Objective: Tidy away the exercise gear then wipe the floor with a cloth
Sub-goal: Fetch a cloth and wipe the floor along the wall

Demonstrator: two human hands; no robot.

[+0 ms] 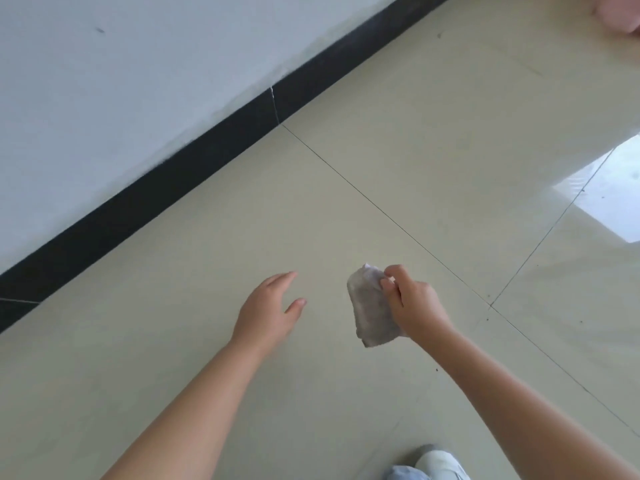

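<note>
In right hand (414, 308): crumpled grey-white cloth (372, 306), pinched by fingers, above glossy beige tile floor (311, 209). Left hand (268, 311) beside it, empty, fingers relaxed. Risk: loose pinch, cloth may slip during wiping.

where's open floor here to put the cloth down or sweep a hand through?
Bare tile runs between the black skirting and the left hand, and past the grout line toward the window glare. Tighter spots: the gap between the left hand and the cloth gripped by the right hand, the shoe at bottom, and something pink top right.
</note>
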